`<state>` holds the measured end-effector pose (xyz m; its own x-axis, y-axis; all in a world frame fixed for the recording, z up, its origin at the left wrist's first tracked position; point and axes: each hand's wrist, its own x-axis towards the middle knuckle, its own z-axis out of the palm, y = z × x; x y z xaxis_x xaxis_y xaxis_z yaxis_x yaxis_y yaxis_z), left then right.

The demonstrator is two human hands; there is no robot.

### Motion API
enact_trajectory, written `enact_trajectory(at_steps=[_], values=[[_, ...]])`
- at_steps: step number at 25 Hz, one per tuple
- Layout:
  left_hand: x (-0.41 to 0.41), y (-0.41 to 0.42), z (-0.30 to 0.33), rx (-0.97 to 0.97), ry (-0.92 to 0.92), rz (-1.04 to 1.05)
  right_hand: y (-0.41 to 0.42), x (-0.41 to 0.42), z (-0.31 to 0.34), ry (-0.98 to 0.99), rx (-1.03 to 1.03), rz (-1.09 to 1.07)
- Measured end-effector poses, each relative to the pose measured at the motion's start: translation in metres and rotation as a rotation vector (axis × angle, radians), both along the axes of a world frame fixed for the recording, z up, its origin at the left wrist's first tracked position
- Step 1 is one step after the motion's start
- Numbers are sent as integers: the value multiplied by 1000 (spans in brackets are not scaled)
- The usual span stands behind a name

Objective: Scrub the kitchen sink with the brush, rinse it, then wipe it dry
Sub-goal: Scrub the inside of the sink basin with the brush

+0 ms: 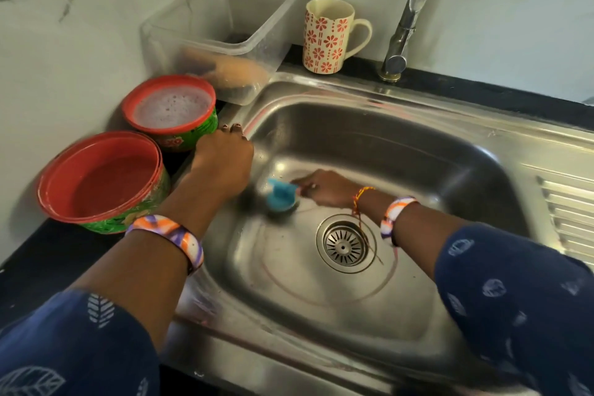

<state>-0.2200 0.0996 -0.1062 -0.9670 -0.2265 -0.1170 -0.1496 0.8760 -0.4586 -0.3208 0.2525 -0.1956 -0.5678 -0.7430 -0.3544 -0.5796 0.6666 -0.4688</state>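
Brush (280, 197) work is under way low in the sink (401, 151): the blue-topped scrubber sits on the basin floor near the left wall, just up and left of the drain (345, 244). The right hand (324, 188) is curled round its handle end, reaching in from the right, so the brush lies at that hand's fingertips with its long axis running roughly left to right, bristle head leftward and down. The brush is blurred, so the exact grip is hard to read.

The left hand (225, 154) rests knuckles-up on the sink's left rim, fingers bent over the edge and holding nothing, apparently as a brace. It is actually close to the brush head, but the right hand is the one working it. By my judgement the next strokes depend on sweeping rightward and toward the body, since the floor around the drain and the near wall lie that way.

On the dark tabletop (38, 270) to the left stand two red-rimmed green tubs (103, 183); the farther one holds suds and shows partial lettering that looks like "XO", the rest hidden. A flowered mug (324, 38) carries a pattern only, no words. The faucet (406, 22) shows no readable mark.
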Motion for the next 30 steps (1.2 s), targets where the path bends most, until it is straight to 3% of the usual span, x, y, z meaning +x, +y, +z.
enact_trajectory(at_steps=[2,3,6,8,11,13,14,17,19,20,22,24,25,28,30], values=[[0,0,0,-1,2,-5,0,-13,3,175,35,-111],[0,0,0,-2,3,-8,2,-7,0,145,21,-77],[1,0,0,-19,1,-15,13,46,-5,-190,-5,209],[1,1,1,-32,0,-25,21,51,-10,-198,-6,311],[1,3,3,-39,2,-17,21,0,-9,138,-39,-18],[2,6,4,-40,0,-6,27,-17,-5,204,20,-263],[2,6,5,-48,-1,-7,28,-11,-6,146,-1,-236],[3,4,4,-68,-2,-26,36,44,-8,-144,-81,131],[3,3,4,-65,-5,-31,43,54,-12,-145,-59,287],[3,3,3,-58,-1,-33,42,42,-14,-42,-90,269],[3,3,1,-39,19,-25,37,4,-15,144,-69,-33],[3,3,-1,-30,34,-21,31,-13,-13,186,-44,-297],[2,3,-1,-29,36,-23,28,-7,-15,150,-57,-259],[1,-1,-4,-29,33,-32,22,55,-12,-202,-73,144],[1,-3,-6,-30,30,-31,26,67,-16,-223,-57,336]])
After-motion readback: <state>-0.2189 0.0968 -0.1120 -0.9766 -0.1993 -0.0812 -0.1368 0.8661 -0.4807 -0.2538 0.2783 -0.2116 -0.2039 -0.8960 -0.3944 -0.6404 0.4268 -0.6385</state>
